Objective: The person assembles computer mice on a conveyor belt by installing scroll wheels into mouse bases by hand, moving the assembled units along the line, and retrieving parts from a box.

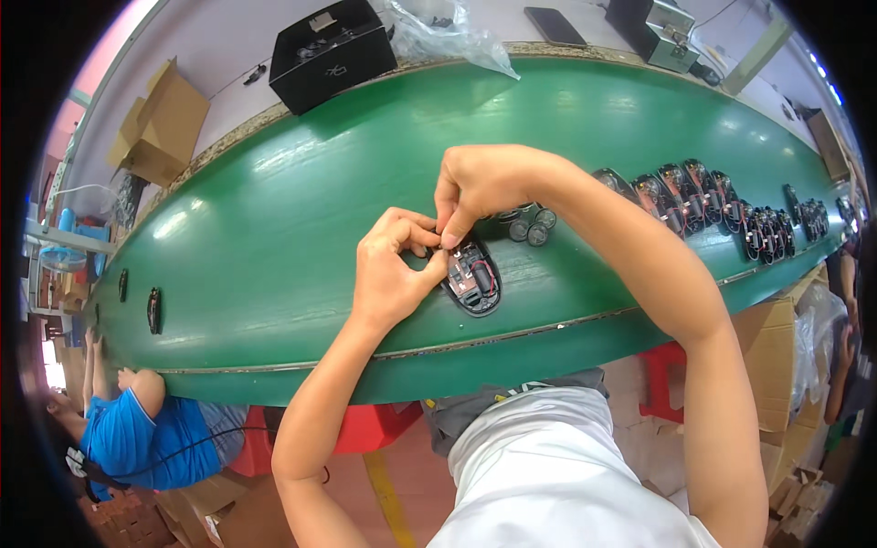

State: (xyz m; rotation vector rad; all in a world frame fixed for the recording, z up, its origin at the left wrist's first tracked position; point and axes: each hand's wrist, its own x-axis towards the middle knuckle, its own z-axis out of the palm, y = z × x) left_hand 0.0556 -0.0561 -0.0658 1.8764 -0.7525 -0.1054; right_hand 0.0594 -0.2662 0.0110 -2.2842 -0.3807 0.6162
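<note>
While left hand (pixel 395 265) and right hand (pixel 470 192) are pinching together at a black device (pixel 474 279), a box (pixel 306 87) is standing by the table's (pixel 274 228) far edge.

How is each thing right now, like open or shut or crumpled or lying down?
Near black device: open, insides showing
Left grip: bent at that device's far end, hold unclear
Right grip: bent at the same end, hold unclear
Black devices at right: insides showing
Black box: open on top
Cardboard box at left: open, flap up
Clear plastic bag: crumpled
Dark phone: lying flat
</note>
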